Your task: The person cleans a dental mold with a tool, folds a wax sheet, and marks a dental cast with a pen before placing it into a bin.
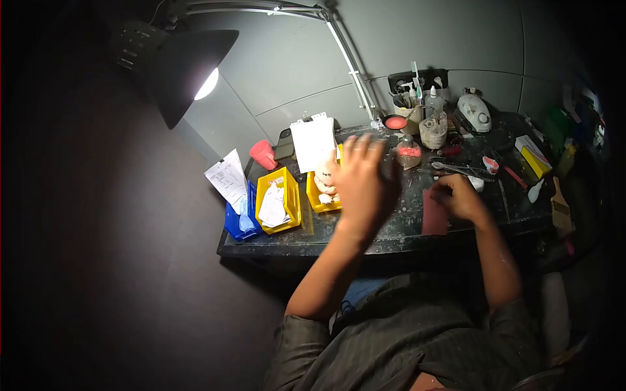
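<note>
My left hand (362, 179) is raised above the bench beside a yellow bin (324, 207) that holds pale pieces, its fingers apart and slightly blurred, with nothing seen in them. Lower and to the right, my right hand (458, 198) is at the upper right edge of a flat dark-pink sheet (434, 216) lying on the bench. The right fingers are bent together over that edge; whether they grip the sheet is hidden. Just beyond this hand lie metal tools (463, 171) and a small white piece (476, 184).
Further left stand another yellow bin (293, 210), a blue bin (235, 228) with papers and a pink mug (263, 155). A lamp (195, 58) overhangs the left. Jars (433, 133), a white device (474, 112), a yellow-white box (533, 156) and a brush (561, 203) are at right.
</note>
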